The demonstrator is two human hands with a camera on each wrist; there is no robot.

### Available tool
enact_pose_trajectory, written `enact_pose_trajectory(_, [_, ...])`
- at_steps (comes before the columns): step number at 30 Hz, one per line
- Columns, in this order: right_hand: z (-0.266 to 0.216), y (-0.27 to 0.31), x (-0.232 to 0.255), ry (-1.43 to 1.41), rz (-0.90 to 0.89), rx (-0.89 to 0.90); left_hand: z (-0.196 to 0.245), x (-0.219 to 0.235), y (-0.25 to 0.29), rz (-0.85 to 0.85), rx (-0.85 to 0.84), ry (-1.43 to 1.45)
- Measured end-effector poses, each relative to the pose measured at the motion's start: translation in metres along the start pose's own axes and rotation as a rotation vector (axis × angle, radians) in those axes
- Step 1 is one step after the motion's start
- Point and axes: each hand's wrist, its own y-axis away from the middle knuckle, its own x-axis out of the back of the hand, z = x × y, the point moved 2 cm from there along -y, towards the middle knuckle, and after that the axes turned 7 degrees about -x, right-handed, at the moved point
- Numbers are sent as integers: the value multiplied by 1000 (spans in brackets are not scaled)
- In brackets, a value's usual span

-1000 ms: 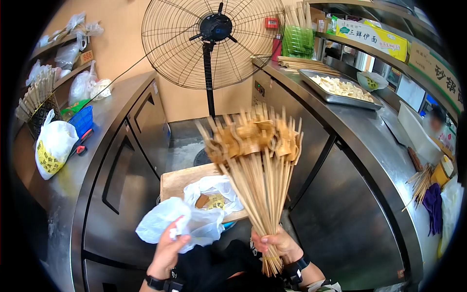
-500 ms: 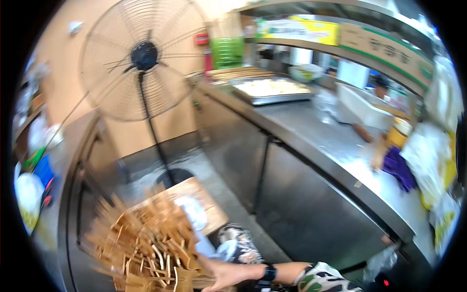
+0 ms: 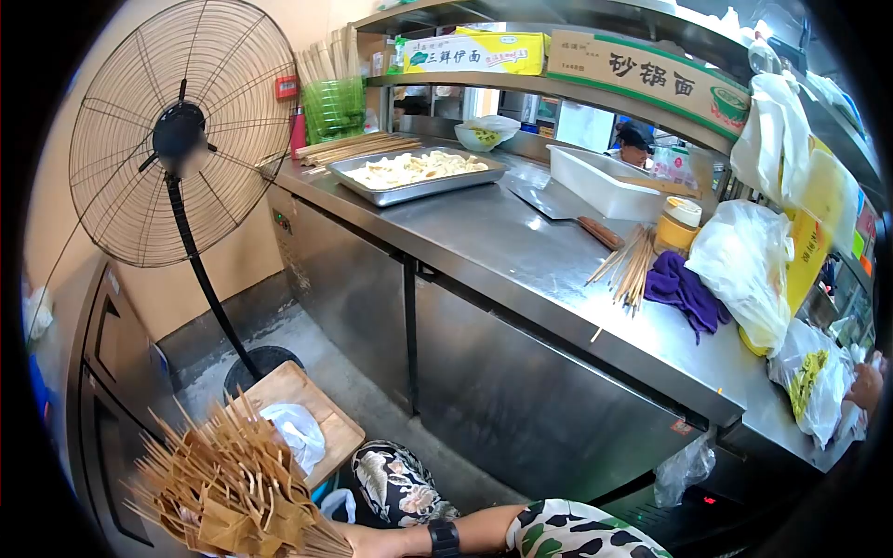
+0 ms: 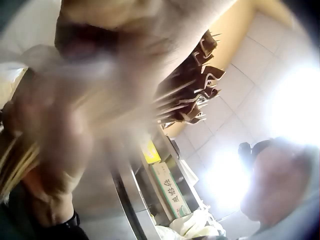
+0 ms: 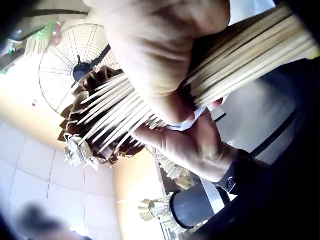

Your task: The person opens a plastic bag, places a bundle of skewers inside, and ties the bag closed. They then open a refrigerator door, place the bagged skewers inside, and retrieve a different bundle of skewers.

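Observation:
A thick bundle of bamboo skewers [image 3: 223, 493] threaded with tan folded tofu skin fans out at the lower left of the head view. My right hand [image 3: 367, 541] grips the bare stems, and the right wrist view shows its fingers [image 5: 160, 60] wrapped round the skewers [image 5: 115, 110]. My left hand [image 5: 185, 145], with a black wristband, comes in just below that grip with a scrap of white plastic bag at its fingertips. The left wrist view is blurred: the left hand [image 4: 75, 125] is close to the lens and the tofu ends [image 4: 195, 85] lie behind it.
A wooden board [image 3: 288, 386] with a white bag [image 3: 298, 435] lies on the floor by a standing fan [image 3: 181, 139]. The steel counter [image 3: 521, 260] on the right carries a food tray [image 3: 414, 172], loose skewers [image 3: 628, 265], a purple cloth [image 3: 684, 293] and plastic bags [image 3: 749, 260].
The view has swung right toward the long counter. The skewer bundle went from upright at centre to low at the left, tilted away. The left hand and its bag have left the head view.

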Motion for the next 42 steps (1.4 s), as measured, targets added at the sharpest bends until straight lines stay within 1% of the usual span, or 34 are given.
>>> enact_pose_trajectory(1, [18,2,17,37,-38,-171,-3,2,1,-21,-27,-49])
enact_pose_trajectory(2, [23,2,20,128,34,-39,-17,5,-3,-78,-72,56])
enact_pose_trajectory(3, [28,1,23,216,109,93,-31,12,-9,-111,-171,3])
enact_pose_trajectory(4, [24,-2,21,310,164,248,-13,18,-11,-226,-32,28])
enact_pose_trajectory(5, [22,1,22,213,144,138,5,24,-13,-343,107,51])
enact_pose_trajectory(6, [19,7,25,117,124,30,-17,37,-19,-367,107,-133])
enact_pose_trajectory(7, [14,11,24,20,106,-78,-8,36,-8,-147,41,126])
enact_pose_trajectory(8, [20,12,30,2,115,-136,-10,38,-9,-74,67,205])
enact_pose_trajectory(9, [20,13,32,-21,114,-138,-13,41,-10,1,95,286])
enact_pose_trajectory(10, [18,13,34,-42,111,-142,-15,45,-15,97,-82,134])
enact_pose_trajectory(13, [19,15,38,-60,120,-161,-19,54,-19,232,-134,12])
enact_pose_trajectory(15, [17,15,35,-82,104,-169,-27,59,-23,298,-109,241])
enact_pose_trajectory(16, [23,12,36,-60,119,-141,-32,56,-19,456,-64,271])
enact_pose_trajectory(18, [30,3,35,-6,151,-78,-39,62,-16,108,-80,91])
enact_pose_trajectory(19, [31,2,36,-15,125,-110,-41,64,-15,-69,-90,-2])
enact_pose_trajectory(20, [24,0,31,-25,101,-139,-25,46,-7,18,-67,199])
enact_pose_trajectory(21, [20,-1,30,-34,79,-166,-27,37,-4,80,51,224])
enact_pose_trajectory(22, [26,-4,32,-5,97,-124,-44,33,-2,7,98,492])
enact_pose_trajectory(23, [24,-7,33,-11,89,-147,-60,29,1,-74,149,759])
enact_pose_trajectory(25, [23,-5,35,-31,84,-204,-82,22,10,-28,179,846])
enact_pose_trajectory(26, [25,-2,34,-44,82,-241,-75,19,9,-1,283,673])
enact_pose_trajectory(29, [37,-9,33,34,140,-68,-37,15,1,-215,116,118])
enact_pose_trajectory(30, [55,-15,39,138,176,17,-37,15,-5,-190,168,151])
enact_pose_trajectory(31, [61,-15,41,238,219,2,-35,15,-9,-183,172,182])
enact_pose_trajectory(32, [30,-7,26,280,267,-111,-41,14,-9,-165,187,210])
enact_pose_trajectory(33, [23,-4,21,285,284,-129,-75,9,-18,-66,5,140])
enact_pose_trajectory(34, [16,1,15,289,301,-147,-58,5,-16,-75,-2,101])
enact_pose_trajectory(35, [26,-3,17,253,302,-67,-59,1,-17,-61,-35,6])
enact_pose_trajectory(36, [36,-1,21,296,345,-85,-59,-2,-19,-44,-65,-90])
enact_pose_trajectory(37, [29,-1,22,345,383,-107,-55,-5,-18,-19,-55,-49])
enact_pose_trajectory(39, [13,-4,13,364,435,-122,-52,-4,-23,-8,-175,-31])
enact_pose_trajectory(40, [14,-4,14,309,418,-138,-48,2,-24,-46,-244,-148])
enact_pose_trajectory(41, [15,-4,15,261,413,-150,-56,6,-27,-95,-127,-39])
enact_pose_trajectory(42, [14,-4,13,225,420,-145,-48,12,-27,-79,-171,-53])
